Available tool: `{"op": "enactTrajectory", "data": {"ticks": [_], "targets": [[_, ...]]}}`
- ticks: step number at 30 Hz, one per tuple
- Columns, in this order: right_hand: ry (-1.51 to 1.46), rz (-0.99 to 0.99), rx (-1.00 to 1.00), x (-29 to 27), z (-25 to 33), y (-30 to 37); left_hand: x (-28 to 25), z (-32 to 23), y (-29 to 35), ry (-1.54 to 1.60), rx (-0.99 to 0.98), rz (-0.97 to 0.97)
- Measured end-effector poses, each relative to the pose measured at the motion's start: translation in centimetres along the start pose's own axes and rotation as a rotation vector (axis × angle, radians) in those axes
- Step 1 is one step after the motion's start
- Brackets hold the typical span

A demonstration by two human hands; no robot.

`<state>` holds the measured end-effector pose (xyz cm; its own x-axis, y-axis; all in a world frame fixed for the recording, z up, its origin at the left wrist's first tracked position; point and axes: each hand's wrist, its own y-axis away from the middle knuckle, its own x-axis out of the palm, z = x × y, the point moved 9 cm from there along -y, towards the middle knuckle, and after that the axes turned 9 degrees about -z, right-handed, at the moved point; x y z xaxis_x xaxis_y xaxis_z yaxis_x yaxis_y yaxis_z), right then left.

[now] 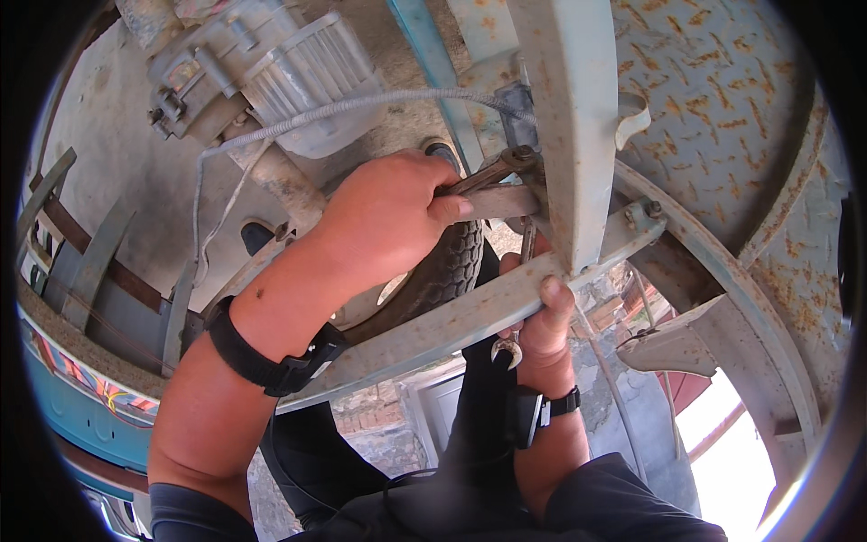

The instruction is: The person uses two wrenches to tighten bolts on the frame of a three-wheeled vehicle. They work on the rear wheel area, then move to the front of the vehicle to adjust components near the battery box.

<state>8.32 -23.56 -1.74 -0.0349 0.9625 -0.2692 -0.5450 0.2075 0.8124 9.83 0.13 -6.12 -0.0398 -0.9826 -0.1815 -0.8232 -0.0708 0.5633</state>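
My left hand is closed around a wrench, whose far end sits at a bolt beside the upright metal post. A flat grey bar lies just under that wrench. My right hand reaches up from below, its thumb against the pale, rust-specked crossbeam and its fingers partly hidden behind it. A second wrench is in its grip; the open jaw shows below the beam, and the shaft passes behind it toward the bolt area. The second wrench's upper end is partly hidden.
A treaded tyre stands behind the crossbeam. A finned motor housing is at upper left, with a corrugated cable running to the post. Rusty diamond plate and a curved metal rim lie at right.
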Motion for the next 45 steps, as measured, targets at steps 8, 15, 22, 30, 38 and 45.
{"op": "enactTrajectory", "data": {"ticks": [8,15,22,30,38,45], "targets": [[-0.019,0.102,0.020,1.4,0.8,0.5,2.1,5.1,-3.4,-0.016,0.006,-0.055],[-0.042,0.087,0.131,-1.5,-0.9,0.4,0.8,6.2,-2.5,-0.073,0.049,-0.106],[0.030,0.012,0.001,-0.3,0.0,0.1,-1.0,4.9,2.1,-0.060,-0.057,-0.099],[0.044,0.023,-0.011,0.0,0.0,0.0,-0.1,1.4,2.7,0.069,-0.169,0.008],[0.030,-0.001,-0.004,-0.3,-0.1,0.0,0.3,0.7,2.4,0.108,-0.194,-0.008],[0.037,0.000,-0.004,0.0,0.2,0.1,1.0,-0.7,1.3,0.080,-0.192,0.014]]}}
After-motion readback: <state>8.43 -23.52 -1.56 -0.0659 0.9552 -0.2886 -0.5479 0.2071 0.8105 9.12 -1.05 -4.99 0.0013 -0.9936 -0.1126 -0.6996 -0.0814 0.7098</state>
